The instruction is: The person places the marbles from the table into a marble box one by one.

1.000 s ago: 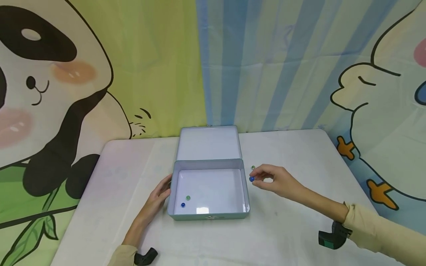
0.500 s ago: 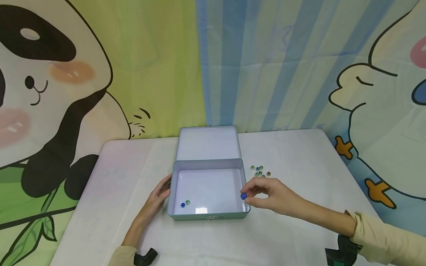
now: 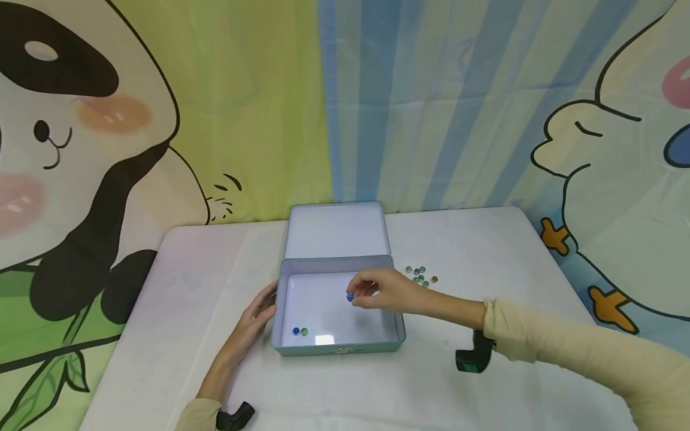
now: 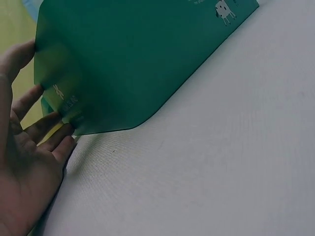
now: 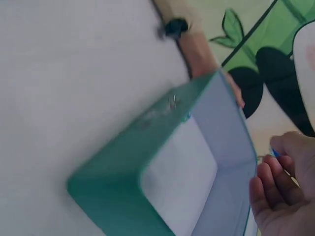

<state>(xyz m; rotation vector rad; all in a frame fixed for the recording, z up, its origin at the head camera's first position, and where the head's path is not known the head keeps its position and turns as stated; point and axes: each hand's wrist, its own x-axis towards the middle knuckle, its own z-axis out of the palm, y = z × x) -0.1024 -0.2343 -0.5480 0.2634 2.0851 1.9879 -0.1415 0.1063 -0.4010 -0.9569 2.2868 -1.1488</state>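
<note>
The box (image 3: 302, 351) holds 2 marbles (image 3: 296, 331); right hand (image 3: 387, 288) pinches a blue marble (image 3: 350, 297) above; loose marbles (image 3: 425, 284) are left outside. Left hand (image 3: 257, 314), fingers extended, touches its side.

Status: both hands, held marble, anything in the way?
Right hand pinches blue marble over open box. Left hand on box's left side. Green marble, second blue one inside, near left. No obstruction visible.
</note>
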